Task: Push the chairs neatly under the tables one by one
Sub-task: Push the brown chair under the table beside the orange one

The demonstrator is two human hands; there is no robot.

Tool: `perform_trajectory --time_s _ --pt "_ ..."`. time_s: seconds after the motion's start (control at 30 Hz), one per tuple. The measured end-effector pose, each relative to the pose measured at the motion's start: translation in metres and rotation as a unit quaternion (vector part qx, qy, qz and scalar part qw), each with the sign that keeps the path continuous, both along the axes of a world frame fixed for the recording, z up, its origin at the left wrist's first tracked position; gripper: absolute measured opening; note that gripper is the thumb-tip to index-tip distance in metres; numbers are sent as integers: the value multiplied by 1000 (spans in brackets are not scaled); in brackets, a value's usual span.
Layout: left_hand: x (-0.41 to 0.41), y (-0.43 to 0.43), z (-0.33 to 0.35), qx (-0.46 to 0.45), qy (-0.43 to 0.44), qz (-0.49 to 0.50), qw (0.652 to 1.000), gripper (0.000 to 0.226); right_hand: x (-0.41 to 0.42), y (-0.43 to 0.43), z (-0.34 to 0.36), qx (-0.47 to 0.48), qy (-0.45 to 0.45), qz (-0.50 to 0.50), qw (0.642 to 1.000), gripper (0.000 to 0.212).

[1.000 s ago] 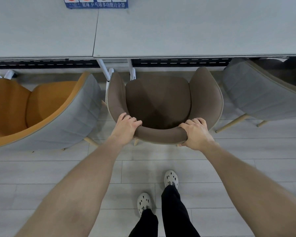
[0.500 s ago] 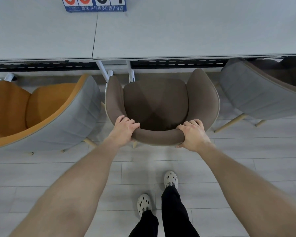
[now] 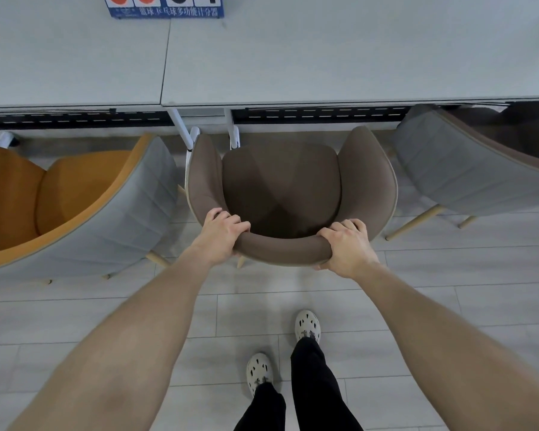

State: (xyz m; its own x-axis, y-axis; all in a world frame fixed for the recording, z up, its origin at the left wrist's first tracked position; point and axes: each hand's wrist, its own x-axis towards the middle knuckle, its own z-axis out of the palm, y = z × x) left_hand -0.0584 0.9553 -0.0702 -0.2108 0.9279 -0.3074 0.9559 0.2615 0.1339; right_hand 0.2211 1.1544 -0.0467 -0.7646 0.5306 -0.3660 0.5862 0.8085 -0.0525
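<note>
A brown upholstered chair (image 3: 280, 185) stands in front of me, its seat facing the grey table (image 3: 324, 57). My left hand (image 3: 220, 233) grips the left end of its curved backrest and my right hand (image 3: 346, 244) grips the right end. The chair's armrest tips are just short of the table's front edge, and the seat is out in the open. An orange chair with a grey shell (image 3: 75, 206) sits angled to the left, out from the table. A grey chair (image 3: 467, 169) on the right is partly tucked under the table.
White table legs (image 3: 187, 135) stand just left of the brown chair's left armrest. A blue scoreboard (image 3: 165, 7) sits on the table top. A black perforated tray (image 3: 318, 115) runs under the table edge. My feet in white clogs (image 3: 307, 325) stand on the grey plank floor.
With both hands still gripping the backrest, the brown chair has shifted slightly to the left. The neighbouring chairs have not moved.
</note>
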Motion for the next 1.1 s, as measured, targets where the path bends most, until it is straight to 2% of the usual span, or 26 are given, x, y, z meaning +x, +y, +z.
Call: perform_trajectory --time_s 0.4,0.83,1.0,1.1 --pt "5 1 -2 -3 11 3 1000 48 1 4 -1 -7 6 -2 1000 80" --pt "7 0 -5 -2 23 3 1000 57 2 2 7 -12 -16 3 1000 85" --pt "23 11 23 -98 30 -3 995 81 8 -3 22 -16 -30 15 999 89" --pt "45 23 47 -129 -12 6 992 89 28 -5 43 -58 20 -10 998 85"
